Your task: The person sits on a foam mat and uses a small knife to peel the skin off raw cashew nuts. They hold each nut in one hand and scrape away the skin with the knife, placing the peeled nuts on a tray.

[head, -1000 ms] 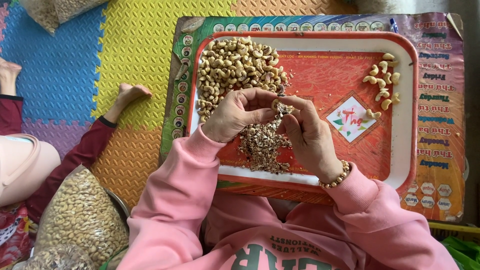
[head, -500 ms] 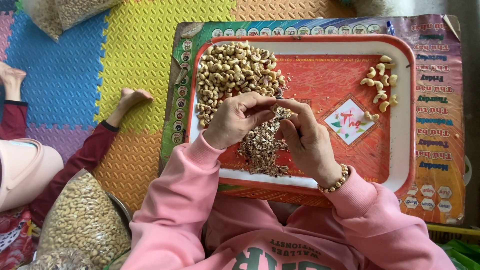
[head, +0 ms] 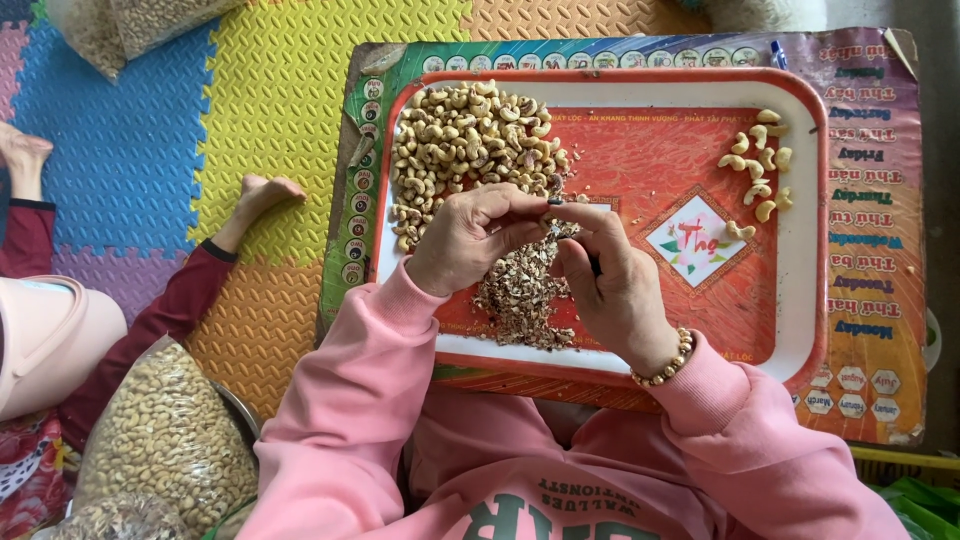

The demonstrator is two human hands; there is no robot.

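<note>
Hands work over a red tray (head: 800, 300) of cashews.
Left hand (head: 470, 240) and right hand (head: 615, 285) meet fingertip to fingertip, pinching one small nut above a heap of skins (head: 520, 295).

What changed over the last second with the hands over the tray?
Little: the left hand and right hand remain joined, fingertips pinching something small above the heap of skins. Unpeeled cashews, peeled cashews and the tray look unchanged.

Both hands raised together, fingertips meeting: left hand (head: 470, 240) curled, right hand (head: 615, 285) pinching, forearms angled inward.
</note>
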